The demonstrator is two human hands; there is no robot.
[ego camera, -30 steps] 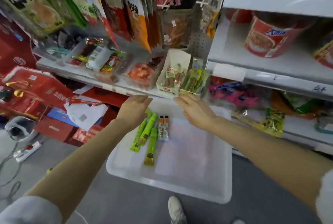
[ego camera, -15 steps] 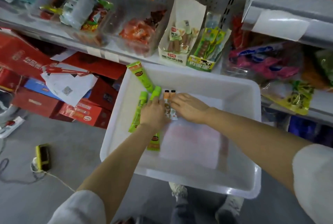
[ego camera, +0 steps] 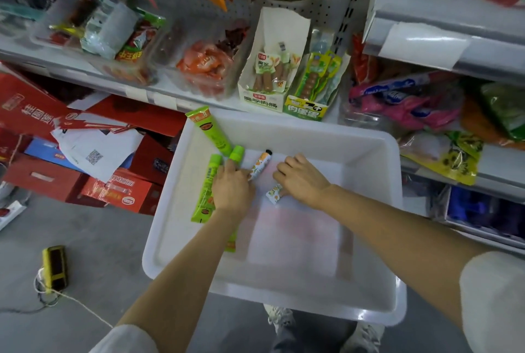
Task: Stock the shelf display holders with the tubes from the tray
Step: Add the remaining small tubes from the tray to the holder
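Observation:
A white plastic tray (ego camera: 358, 150) sits below the shelf edge. One green tube (ego camera: 211, 131) leans on its left rim and another green tube (ego camera: 206, 190) lies flat. A third green tube (ego camera: 237, 152) runs under my left hand (ego camera: 231, 189). My left hand pinches the lower end of a white-and-orange tube (ego camera: 260, 164) with a black cap, tilted up. My right hand (ego camera: 302, 179) closes over a second white-and-orange tube (ego camera: 274, 194); only its crimped end shows. On the shelf stand a white display carton (ego camera: 264, 98) and a green display carton (ego camera: 305, 110), both holding sausage sticks.
Clear bins of snacks (ego camera: 204, 68) fill the shelf on the left, and bagged goods (ego camera: 412, 102) lie on the right. Red boxes (ego camera: 119, 190) are piled on the floor at left. A yellow device with a cord (ego camera: 55, 267) lies on the grey floor. My shoes (ego camera: 279, 317) are under the tray.
Both hands came down from the shelf edge into the tray. The two white-and-orange tubes that lay side by side are split apart: one tilted up at my left hand, one under my right.

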